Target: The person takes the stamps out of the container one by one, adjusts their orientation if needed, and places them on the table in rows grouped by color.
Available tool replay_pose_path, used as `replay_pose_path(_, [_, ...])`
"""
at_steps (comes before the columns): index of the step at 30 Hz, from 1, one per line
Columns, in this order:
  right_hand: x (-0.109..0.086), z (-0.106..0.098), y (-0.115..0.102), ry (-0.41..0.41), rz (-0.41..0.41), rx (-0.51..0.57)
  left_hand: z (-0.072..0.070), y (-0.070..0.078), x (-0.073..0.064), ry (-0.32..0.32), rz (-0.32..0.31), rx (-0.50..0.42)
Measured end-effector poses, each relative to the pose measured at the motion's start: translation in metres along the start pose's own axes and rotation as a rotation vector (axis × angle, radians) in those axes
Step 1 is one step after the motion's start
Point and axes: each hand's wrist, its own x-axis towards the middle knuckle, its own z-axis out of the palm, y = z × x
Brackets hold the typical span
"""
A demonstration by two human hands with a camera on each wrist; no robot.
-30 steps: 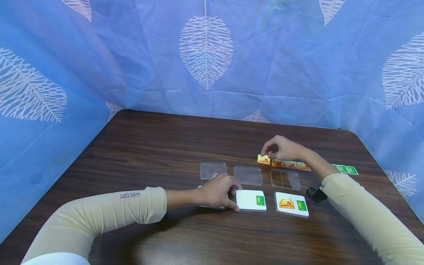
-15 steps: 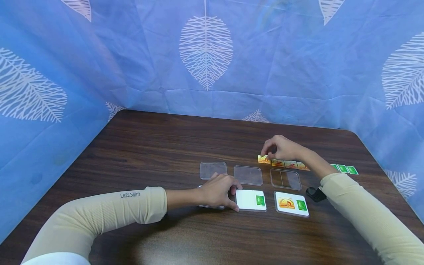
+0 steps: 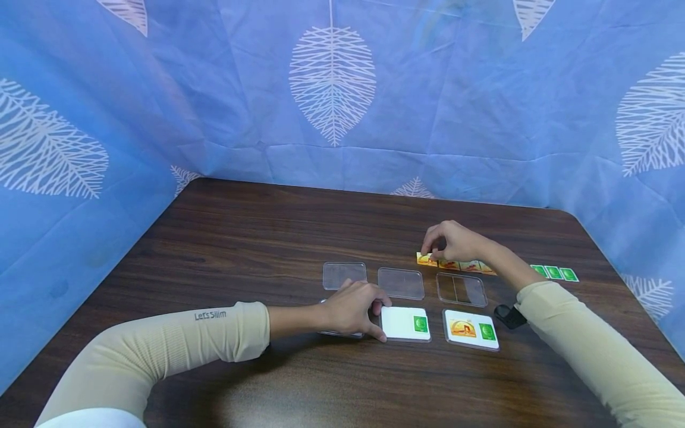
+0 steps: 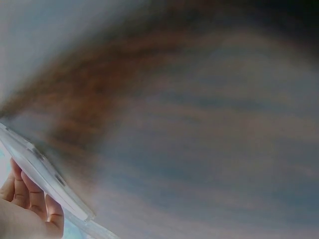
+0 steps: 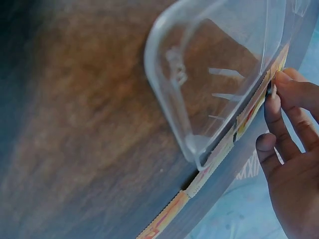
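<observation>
With its fingertips, my right hand [image 3: 455, 240] pinches the leftmost orange-yellow stamp [image 3: 423, 259] in a row of several on the table. In the right wrist view, the thumb and a finger meet at a stamp's [image 5: 251, 112] toothed edge. My left hand [image 3: 350, 307] grips the left side of a clear plastic case [image 3: 405, 340], thumb at its near corner and forefinger at its far corner. Inside lies a white card [image 3: 396, 322] bearing one green stamp [image 3: 420, 324]. The left wrist view shows the case edge-on [image 4: 45, 172] beside the fingers.
Right of the held case is another case with a white card [image 3: 471, 345], bearing orange and green stamps. Three clear lids [image 3: 345, 276] lie behind. Several green stamps [image 3: 553, 273] sit at right. The left hand partly covers another case [image 3: 342, 334]. A blue curtain [image 3: 455, 119] surrounds the table.
The leftmost orange stamp has shifted slightly toward me and now sits closer to the row, with the right hand dipping a little. The left hand and its case stay still.
</observation>
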Motion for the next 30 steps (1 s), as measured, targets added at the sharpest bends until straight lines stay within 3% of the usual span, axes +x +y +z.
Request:
replay_pose_path(17, [-0.001, 0.001, -0.003, 0.009, -0.008, -0.026, 0.001, 0.001, 0.000, 0.005, -0.008, 0.012])
replay_pose_path(23, [-0.004, 0.000, -0.009, 0.043, -0.052, -0.031, 0.001, 0.000, 0.000, 0.002, -0.004, 0.008])
replay_pose_path(30, [-0.014, -0.001, -0.031, 0.082, -0.125, 0.000, 0.000, 0.000, 0.000, 0.003, -0.006, -0.001])
